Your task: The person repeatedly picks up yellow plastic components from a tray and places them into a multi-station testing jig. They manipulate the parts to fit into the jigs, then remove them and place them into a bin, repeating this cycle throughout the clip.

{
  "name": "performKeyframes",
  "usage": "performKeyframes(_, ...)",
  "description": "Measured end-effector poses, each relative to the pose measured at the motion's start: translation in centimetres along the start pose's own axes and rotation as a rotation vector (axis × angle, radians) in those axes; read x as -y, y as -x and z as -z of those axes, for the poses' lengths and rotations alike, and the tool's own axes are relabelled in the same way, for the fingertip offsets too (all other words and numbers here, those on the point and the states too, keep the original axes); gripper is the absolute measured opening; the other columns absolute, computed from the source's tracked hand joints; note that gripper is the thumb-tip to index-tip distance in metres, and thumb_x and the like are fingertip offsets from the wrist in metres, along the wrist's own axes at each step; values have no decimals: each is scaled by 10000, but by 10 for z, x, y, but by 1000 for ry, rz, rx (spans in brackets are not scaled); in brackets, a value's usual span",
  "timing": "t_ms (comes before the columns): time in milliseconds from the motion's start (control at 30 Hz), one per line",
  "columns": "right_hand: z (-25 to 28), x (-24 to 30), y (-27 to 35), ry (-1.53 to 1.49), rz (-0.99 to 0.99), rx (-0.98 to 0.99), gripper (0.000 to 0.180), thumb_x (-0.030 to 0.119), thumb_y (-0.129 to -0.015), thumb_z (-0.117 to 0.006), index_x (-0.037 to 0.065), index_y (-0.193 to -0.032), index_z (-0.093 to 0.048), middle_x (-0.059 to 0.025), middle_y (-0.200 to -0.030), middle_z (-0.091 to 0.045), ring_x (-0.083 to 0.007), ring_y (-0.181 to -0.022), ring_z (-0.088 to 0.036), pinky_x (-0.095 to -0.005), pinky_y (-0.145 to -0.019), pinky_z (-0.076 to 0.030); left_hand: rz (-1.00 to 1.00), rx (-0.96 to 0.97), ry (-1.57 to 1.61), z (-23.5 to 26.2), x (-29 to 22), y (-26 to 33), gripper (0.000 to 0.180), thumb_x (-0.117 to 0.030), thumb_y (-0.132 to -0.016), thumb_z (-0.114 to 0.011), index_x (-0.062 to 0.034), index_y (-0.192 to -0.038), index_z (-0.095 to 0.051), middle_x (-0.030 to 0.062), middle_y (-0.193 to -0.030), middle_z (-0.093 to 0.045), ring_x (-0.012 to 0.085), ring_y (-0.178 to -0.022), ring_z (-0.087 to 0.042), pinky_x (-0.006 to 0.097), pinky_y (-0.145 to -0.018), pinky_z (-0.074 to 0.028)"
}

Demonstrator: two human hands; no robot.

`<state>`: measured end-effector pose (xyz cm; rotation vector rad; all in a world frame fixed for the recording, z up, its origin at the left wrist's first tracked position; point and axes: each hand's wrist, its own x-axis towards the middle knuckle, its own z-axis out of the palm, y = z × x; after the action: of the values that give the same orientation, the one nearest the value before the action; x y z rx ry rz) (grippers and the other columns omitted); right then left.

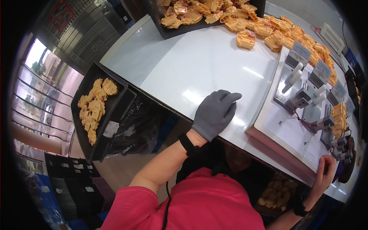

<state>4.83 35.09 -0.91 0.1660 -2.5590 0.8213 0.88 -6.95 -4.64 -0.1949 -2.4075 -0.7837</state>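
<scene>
Tray (114, 105), black, with orange parts (96, 109), stands far left. Next, the gloved left hand (216, 113) rests on the white surface (172, 65), fingers loosely spread. Farther right, one orange piece (339, 119) sits on the board (289, 134), well apart from it, just beyond the bare right hand (326, 171), whose fingers curl by the board's corner; whether they pinch anything, I cannot tell.
</scene>
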Motion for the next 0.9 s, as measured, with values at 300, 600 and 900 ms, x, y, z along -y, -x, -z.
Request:
performKeyframes(300,-2,1,1,-34,-25,-24,63,23,-958,-609,-21,-1001,-597,-64,-948,-566,-165,-868,-538,-269,-836,-430,-34,11,-44,1,3,3,311,-16,-848,-648,-134,-1131,-705,92,-971,-655,266,-861,-641,370,-742,-533)
performKeyframes(600,5,3,9,-39,-68,-63,66,2,-929,-639,-13,-986,-610,-56,-937,-566,-155,-869,-542,-259,-828,-434,-38,68,-25,-3,1,-3,357,29,-831,-600,-118,-1141,-700,106,-1014,-655,296,-948,-627,386,-811,-523)
performKeyframes(900,5,28,-16,-134,61,-48,169,158,-829,-743,52,-945,-684,-65,-834,-662,-273,-843,-635,-391,-792,-460,205,226,333,16,33,-15,361,12,-944,-584,-20,-1302,-607,78,-1242,-628,177,-1089,-598,301,-932,-471)
